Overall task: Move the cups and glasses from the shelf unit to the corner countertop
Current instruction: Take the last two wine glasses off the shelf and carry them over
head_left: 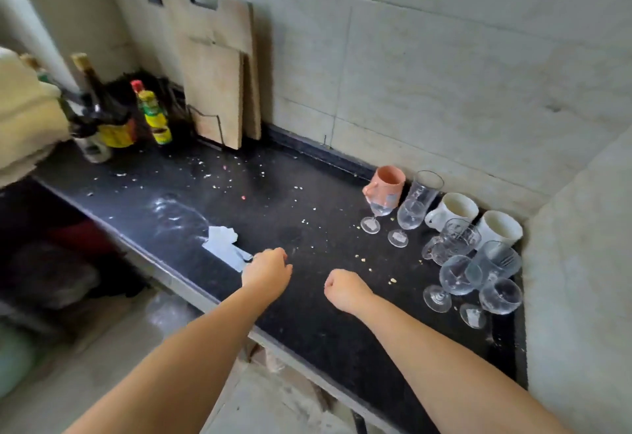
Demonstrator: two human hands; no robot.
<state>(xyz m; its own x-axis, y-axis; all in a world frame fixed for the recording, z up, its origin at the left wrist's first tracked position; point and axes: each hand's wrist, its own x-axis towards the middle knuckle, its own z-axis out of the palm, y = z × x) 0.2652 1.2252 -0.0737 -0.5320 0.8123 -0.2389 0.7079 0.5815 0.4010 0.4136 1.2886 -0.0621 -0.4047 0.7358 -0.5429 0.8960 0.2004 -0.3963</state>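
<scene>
Countertop [290, 201]: glasses [458, 274] right of right hand [345, 290] (fisted).

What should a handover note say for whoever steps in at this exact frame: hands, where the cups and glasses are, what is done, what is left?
Left hand: fingers curled, holding nothing, over the black countertop.
Right hand: closed in a fist, also empty, over the countertop.
In the corner, all upright: pink cup, two white mugs, a clear glass mug, a tumbler and four stemmed glasses, close together near the right wall.
Done: these nine pieces are set down on the corner.
Left: the shelf unit is out of view, so check it for remaining pieces; neither hand is carrying one.
</scene>
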